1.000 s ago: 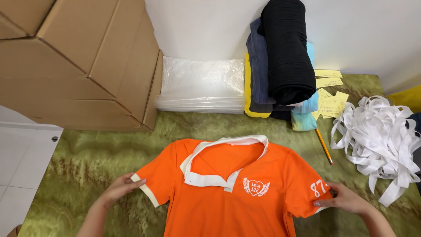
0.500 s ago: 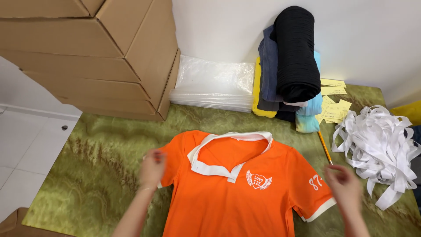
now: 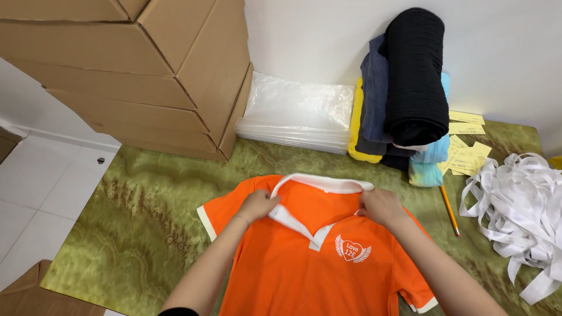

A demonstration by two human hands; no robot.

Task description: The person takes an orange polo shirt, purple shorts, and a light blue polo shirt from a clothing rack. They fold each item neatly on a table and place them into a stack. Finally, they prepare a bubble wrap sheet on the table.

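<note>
An orange shirt [image 3: 316,257] is spread flat on a green mat [image 3: 146,216], front side up, with its white collar [image 3: 319,196] pointing toward the wall. The collar is held at both ends. The left hand [image 3: 257,206] is closed on the collar's left part, with the fingers curled over the white edge. The right hand [image 3: 380,208] is closed on the collar's right part in the same way. A white winged heart is printed on the shirt, just below the right hand.

Behind the shirt, against the wall, a stack of clear bags [image 3: 295,114] is laid flat; nothing can be seen inside them. To the left of the bags, brown boxes [image 3: 134,64] are piled up. Their flaps are shut, so what they contain cannot be told. To the right of the bags, folded clothes [image 3: 404,88] are piled, with a black piece on top. Right of the shirt, a pencil [image 3: 449,210] is seen, then yellow notes [image 3: 465,149] and a heap of white ribbon [image 3: 518,205].
</note>
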